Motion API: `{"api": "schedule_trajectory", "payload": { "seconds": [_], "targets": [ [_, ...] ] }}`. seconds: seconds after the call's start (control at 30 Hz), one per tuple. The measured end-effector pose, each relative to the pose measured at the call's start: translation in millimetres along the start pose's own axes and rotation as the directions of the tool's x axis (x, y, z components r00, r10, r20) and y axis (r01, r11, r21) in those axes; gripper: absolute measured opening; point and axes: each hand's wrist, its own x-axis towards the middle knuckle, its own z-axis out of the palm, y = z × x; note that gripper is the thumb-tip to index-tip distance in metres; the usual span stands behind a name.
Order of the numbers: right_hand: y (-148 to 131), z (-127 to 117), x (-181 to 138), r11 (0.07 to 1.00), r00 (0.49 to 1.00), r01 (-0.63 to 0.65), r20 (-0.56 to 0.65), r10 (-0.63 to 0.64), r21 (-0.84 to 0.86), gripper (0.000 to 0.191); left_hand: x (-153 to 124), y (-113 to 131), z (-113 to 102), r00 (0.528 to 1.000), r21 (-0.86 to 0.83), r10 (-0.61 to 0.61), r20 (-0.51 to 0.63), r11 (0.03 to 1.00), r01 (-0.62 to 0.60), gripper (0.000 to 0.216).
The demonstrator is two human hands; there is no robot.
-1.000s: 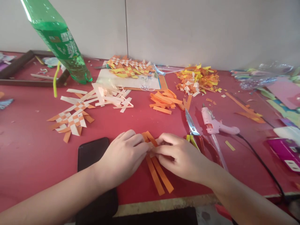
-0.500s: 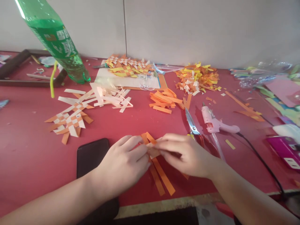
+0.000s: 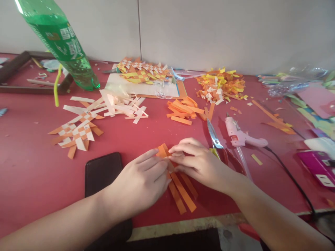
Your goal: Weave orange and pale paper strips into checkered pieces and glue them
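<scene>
Orange paper strips, crossed with a pale strip, lie between my hands near the table's front edge. My left hand closes its fingers on the left side of this weave. My right hand pinches the strips from the right, its fingertips at the crossing. The fingers cover much of the crossing. Beyond my hands rest a pile of orange paper strips and a pile of pale strips. Woven orange-and-white pieces lie to the left.
Scissors and a pink glue gun with a cord lie to the right. A black phone is under my left forearm. A green bottle stands at the back left. Paper scraps are heaped near the wall.
My right hand has shifted slightly, its fingers now more spread over the strips. Another orange strip now shows beneath it, fanned to the right, and the upper orange ends lie flatter together.
</scene>
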Motion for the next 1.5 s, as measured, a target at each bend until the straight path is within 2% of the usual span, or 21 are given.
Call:
{"api": "schedule_trajectory", "payload": {
  "seconds": [0.13,0.33,0.57,0.8,0.93,1.17,1.5],
  "targets": [
    [-1.6,-2.8,-0.8,1.0,0.998,-0.011,0.062,0.01,0.019,0.029,-2.2,0.3,-1.2,1.0,0.015,0.005,0.019,1.0,-0.005,0.014],
    [0.8,-1.7,-1.2,1.0,0.998,-0.001,0.058,0.002,-0.022,0.024,-1.8,0.2,-3.6,0.997,0.03,0.039,0.064,0.999,-0.041,0.015],
    [-1.4,-6.7,-1.6,0.999,0.995,0.011,0.097,-0.007,-0.047,0.025,4.4,2.9,-6.6,0.995,-0.046,0.029,0.093,0.999,-0.025,0.029],
    [-3.0,-7.4,-1.2,0.997,0.996,0.021,0.086,-0.014,-0.076,0.028,2.5,4.5,-6.3,0.991,0.041,0.062,0.119,0.997,-0.067,0.027],
    [-3.3,-7.7,-2.1,0.997,0.997,0.011,0.083,-0.004,-0.081,0.027,3.1,3.4,-4.7,0.988,0.023,0.045,0.151,0.999,-0.049,0.028],
    [-5.3,-7.8,-0.5,0.996,0.996,-0.001,0.09,0.009,-0.088,0.029,3.9,3.3,-4.2,0.989,0.03,0.042,0.14,0.998,-0.046,0.021],
    [-6.7,-8.8,-2.4,0.997,0.995,-0.012,0.1,0.02,-0.08,0.031,1.6,4.2,-1.9,0.983,0.033,0.035,0.181,0.999,-0.042,0.028]
  ]
}}
